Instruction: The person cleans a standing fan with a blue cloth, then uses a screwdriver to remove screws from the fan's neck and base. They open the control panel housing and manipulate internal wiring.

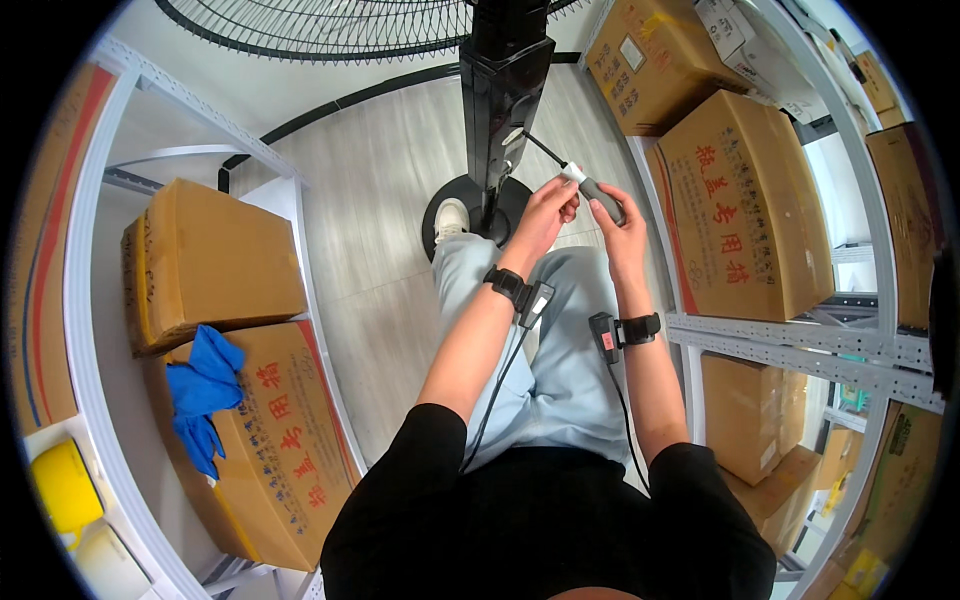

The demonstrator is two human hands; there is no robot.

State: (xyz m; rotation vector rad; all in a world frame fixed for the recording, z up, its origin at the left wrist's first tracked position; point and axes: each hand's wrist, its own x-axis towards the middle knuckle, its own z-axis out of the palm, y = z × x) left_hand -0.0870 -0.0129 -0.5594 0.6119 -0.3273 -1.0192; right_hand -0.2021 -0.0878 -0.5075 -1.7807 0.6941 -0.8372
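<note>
Both of my hands are at a screwdriver (597,196) with a grey handle, a whitish collar and a thin dark shaft. My right hand (626,232) wraps its fingers around the grey handle. At the collar end, my left hand (543,218) has its fingers curled in against the tool. The shaft slants up and left toward the black column (503,110) of a standing fan. Its tip is beside a small shiny part on the column; whether they touch, I cannot tell. A round black base (512,207) carries the column, near my shoe.
The fan's wire cage (330,32) reaches across the top left. Metal shelving (82,290) on the left holds cartons (235,255) and a blue cloth (207,385). More shelving (790,338) with large cartons (745,205) stands close on the right. Cables hang from both wrist straps.
</note>
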